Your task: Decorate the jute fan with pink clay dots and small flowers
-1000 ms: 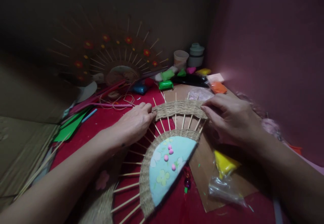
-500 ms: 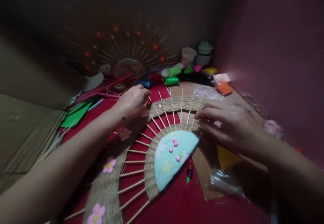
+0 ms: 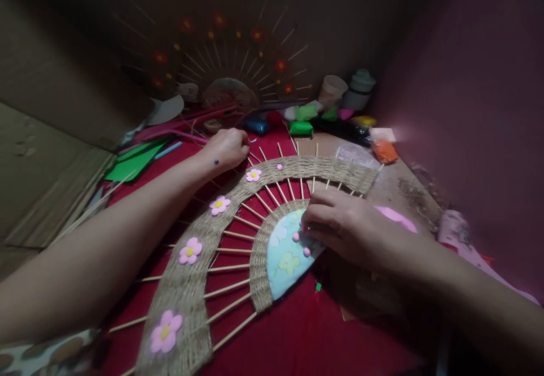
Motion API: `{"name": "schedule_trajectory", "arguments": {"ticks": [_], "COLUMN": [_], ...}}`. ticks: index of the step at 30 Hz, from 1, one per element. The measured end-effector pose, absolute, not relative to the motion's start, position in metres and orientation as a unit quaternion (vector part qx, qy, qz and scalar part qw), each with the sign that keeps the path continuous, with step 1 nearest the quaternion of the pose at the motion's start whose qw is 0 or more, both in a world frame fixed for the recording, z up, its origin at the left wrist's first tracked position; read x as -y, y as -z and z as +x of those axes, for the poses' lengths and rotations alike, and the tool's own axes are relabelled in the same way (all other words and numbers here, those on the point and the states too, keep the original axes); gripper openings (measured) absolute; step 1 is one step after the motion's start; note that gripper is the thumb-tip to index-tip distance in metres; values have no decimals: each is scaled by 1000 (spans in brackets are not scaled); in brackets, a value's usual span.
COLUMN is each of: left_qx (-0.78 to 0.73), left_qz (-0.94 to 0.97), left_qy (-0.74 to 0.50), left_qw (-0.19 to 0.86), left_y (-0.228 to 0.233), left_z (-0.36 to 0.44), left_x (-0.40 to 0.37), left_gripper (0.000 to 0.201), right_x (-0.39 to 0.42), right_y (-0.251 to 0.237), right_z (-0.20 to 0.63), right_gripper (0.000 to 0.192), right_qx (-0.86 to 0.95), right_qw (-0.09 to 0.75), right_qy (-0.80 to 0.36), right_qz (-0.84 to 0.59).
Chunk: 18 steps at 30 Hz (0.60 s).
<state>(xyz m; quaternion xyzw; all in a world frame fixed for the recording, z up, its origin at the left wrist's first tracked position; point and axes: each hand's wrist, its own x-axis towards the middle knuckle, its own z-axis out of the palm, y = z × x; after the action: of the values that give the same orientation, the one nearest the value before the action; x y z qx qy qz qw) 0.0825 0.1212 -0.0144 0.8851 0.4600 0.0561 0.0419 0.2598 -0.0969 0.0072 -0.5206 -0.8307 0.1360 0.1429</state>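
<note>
A fan [image 3: 257,260] of coarse, straw-coloured weave lies on the red tabletop [image 3: 272,342], thin wooden sticks [image 3: 229,269] spoking between its 2 curved bands. The outer band [image 3: 182,285] carries 4 smooth pink flowers [image 3: 190,251] with yellow centres; a pale-blue semicircle [image 3: 276,278] fills the inner curve. The right hand [image 3: 340,223] bunches its fingers narrowly over the semicircle; I cannot tell whether they hold anything. The left hand [image 3: 228,146] curls near the stick tips, its grip hidden.
</note>
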Motion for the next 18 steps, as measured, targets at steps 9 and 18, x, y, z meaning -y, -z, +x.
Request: {"name": "schedule_trajectory", "arguments": {"ticks": [9, 18], "left_qx": [-344, -113], "left_qz": [903, 895], "left_qy": [-133, 57], "left_qw": [221, 428], "left_y": [-23, -32], "left_z": [93, 106], "left_x": [-80, -32], "left_gripper": [23, 19], "right_x": [96, 100], "right_y": [-3, -14], "right_z": [260, 264], "right_gripper": [14, 8], "right_qx": [835, 769], "right_qw": [178, 276], "right_qy": [-125, -199], "right_qz": [-505, -541]}}
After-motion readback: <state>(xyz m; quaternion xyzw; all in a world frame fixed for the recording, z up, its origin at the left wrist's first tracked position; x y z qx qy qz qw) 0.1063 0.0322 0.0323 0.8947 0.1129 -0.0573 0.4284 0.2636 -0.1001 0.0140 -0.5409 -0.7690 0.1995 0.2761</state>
